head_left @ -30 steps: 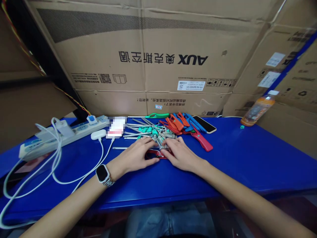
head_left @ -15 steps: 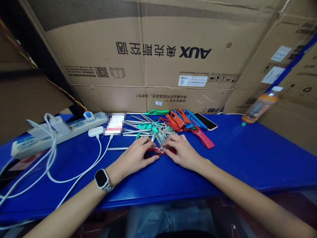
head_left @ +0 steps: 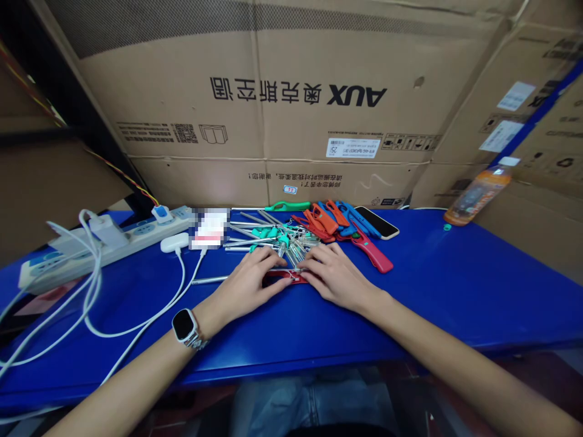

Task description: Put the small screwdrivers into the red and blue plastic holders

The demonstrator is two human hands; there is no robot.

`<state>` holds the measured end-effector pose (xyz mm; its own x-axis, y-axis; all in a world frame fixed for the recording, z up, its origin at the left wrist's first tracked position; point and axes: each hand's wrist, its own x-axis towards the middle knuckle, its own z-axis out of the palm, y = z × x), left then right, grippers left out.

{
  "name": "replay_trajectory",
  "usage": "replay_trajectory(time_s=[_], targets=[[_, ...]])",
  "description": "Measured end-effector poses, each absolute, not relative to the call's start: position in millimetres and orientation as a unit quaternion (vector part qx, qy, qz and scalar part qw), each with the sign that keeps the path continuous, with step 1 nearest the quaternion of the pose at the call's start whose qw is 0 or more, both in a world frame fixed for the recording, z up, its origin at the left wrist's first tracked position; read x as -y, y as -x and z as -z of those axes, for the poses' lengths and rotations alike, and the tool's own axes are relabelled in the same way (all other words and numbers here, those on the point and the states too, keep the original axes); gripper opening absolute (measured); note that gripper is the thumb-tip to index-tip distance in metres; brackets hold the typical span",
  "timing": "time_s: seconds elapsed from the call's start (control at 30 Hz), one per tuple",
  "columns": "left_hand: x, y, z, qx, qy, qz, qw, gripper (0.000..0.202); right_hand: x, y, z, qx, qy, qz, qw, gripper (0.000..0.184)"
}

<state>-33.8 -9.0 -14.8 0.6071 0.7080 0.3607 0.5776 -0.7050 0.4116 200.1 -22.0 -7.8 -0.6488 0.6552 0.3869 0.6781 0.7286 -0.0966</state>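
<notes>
My left hand (head_left: 248, 282) and my right hand (head_left: 334, 276) lie close together on the blue table (head_left: 455, 285), fingers curled around a red-handled tool (head_left: 286, 277) with a metal rod (head_left: 209, 280) sticking out to the left. Both hands grip this tool, which is mostly covered by my fingers. A smartwatch (head_left: 184, 326) sits on my left wrist. Just behind my hands lies a pile of metal rods with teal handles (head_left: 273, 233).
Red, orange and blue handles (head_left: 346, 224) and a phone (head_left: 377, 222) lie behind the pile. A white power strip (head_left: 104, 240) with cables (head_left: 136, 321) sits at the left. An orange bottle (head_left: 478, 194) leans at the right. Cardboard boxes (head_left: 296, 103) form the back wall.
The view has shifted slightly. My hands have drawn a little closer together over the red-handled tool; the rod now pokes further left.
</notes>
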Motion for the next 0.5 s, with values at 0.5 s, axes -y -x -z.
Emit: replay_trajectory(time_s=[0.5], targets=[[-4, 15, 3, -0.324, -0.878, -0.274, 0.219, 0.022, 24, -204, 5, 0.908, 0.353, 0.051, 0.221, 0.026]])
